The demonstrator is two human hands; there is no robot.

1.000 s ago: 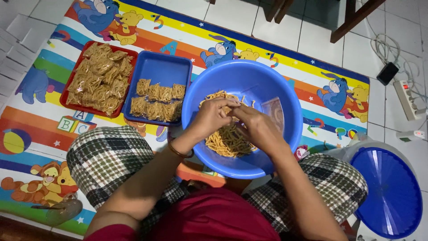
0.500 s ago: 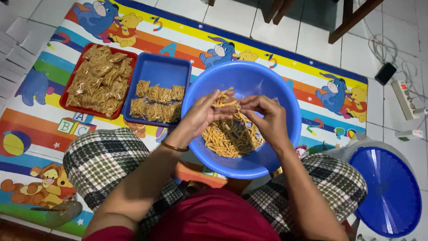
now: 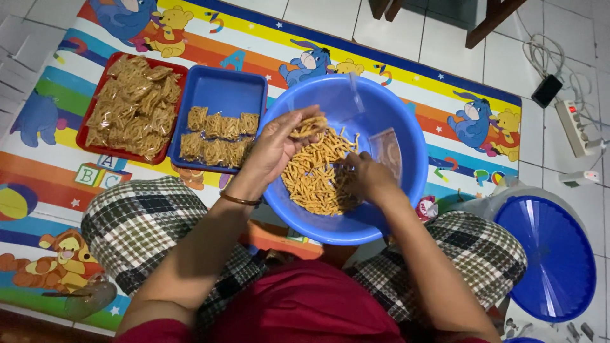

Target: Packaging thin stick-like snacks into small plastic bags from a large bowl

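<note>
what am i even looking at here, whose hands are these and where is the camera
There is no machine here. The picture comes from a camera worn on a person's head, looking straight down, so the two arms reaching in from the bottom are that person's own. They sit cross-legged in checked trousers on a colourful cartoon play mat laid on a tiled floor.

In front of them is a big blue basin holding a pile of thin fried snack sticks. The left hand is raised over it with a small bunch of sticks in its grip. The right hand is down in the pile, beside a clear plastic bag in the basin.

To the left lie a red tray heaped with loose sticks and a blue tray with neat small bundles. At the right are a blue round lid and a power strip.
</note>
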